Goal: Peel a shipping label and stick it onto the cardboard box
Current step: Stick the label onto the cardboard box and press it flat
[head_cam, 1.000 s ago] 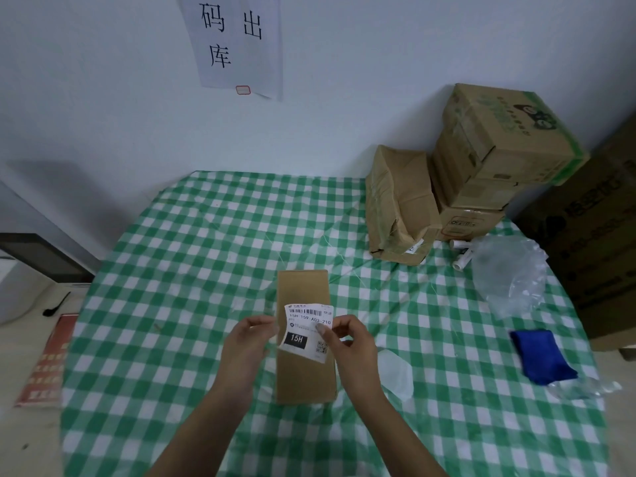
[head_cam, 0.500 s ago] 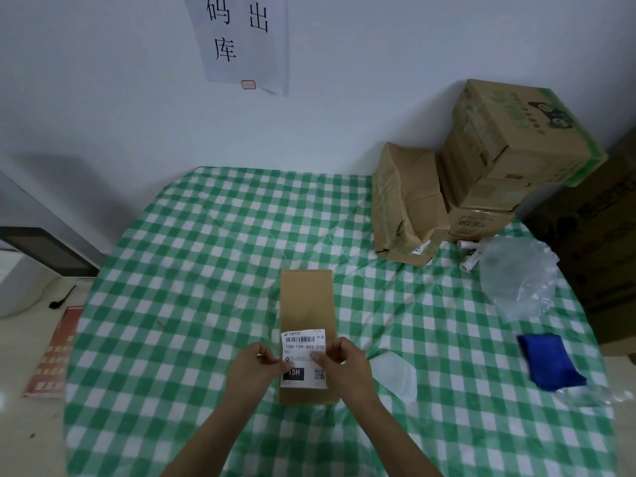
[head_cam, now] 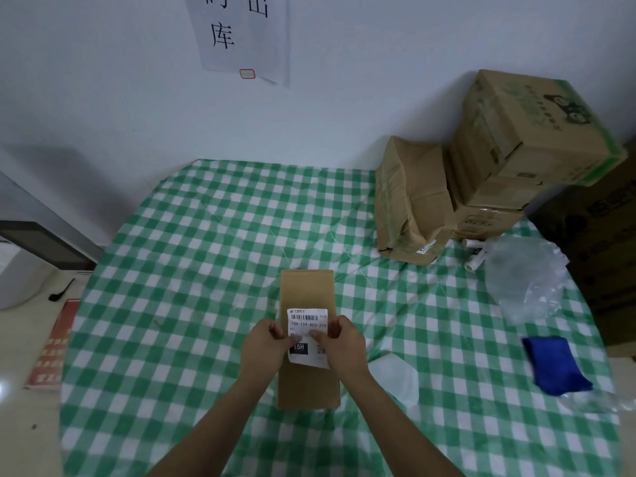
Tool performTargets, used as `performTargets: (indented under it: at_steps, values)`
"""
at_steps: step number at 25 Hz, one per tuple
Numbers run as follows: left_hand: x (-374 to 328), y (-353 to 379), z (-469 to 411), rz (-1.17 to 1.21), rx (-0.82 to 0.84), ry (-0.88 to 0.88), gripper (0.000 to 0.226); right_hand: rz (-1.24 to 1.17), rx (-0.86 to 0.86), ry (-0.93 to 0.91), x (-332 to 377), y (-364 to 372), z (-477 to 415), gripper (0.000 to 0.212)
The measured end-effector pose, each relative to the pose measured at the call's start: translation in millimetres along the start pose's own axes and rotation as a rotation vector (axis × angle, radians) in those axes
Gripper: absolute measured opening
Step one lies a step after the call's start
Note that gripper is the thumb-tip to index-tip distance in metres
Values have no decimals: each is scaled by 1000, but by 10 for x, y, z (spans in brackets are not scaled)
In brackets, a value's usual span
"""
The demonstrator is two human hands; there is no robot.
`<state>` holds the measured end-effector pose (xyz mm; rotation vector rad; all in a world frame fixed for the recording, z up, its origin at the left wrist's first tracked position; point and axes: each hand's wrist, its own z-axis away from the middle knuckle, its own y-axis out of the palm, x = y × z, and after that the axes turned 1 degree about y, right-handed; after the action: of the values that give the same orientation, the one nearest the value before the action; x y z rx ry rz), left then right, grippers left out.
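While both hands [head_cam: 265,346] [head_cam: 342,342] pinch it, label [head_cam: 307,330] overlies box [head_cam: 307,290] (checked cloth).

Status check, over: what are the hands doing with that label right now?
Both hands, left and right, pinching the shipping label. Label over the cardboard box, lower edge looks unstuck. Nothing blocking the box top.

Dim, flat indoor light with a bluish cast; no clear source in view. Soft grey shadow on the wall [head_cam: 86,139] at left, faint shadow beside the cardboard box [head_cam: 308,290]. Small bright glare on the floor [head_cam: 5,387] at far left. Strong wide-angle bending: the checked tablecloth [head_cam: 206,270] bulges and the stacked cartons [head_cam: 530,132] lean. Corners are soft. Shipping label [head_cam: 307,321] text partly legible, smaller print smeared.
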<state>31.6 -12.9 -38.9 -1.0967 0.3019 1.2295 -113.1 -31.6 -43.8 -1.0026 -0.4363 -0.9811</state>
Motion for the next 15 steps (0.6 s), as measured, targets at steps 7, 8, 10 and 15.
performTargets:
  at_steps: [7, 8, 10, 15]
  values:
    - [-40, 86, -153, -36, -19, -11, 36, 24, -29, 21, 7, 72, -194, 26]
    - [-34, 92, -162, -44, -21, -10, 36, 28, -36, 25, 4, 82, -201, 27]
    - [-19, 101, -175, -56, -21, -11, 36, 42, -45, 27, -3, 101, -205, 27]
    - [-2, 125, -166, -56, -23, -4, 36, 79, -63, 31, -30, 132, -225, 29]
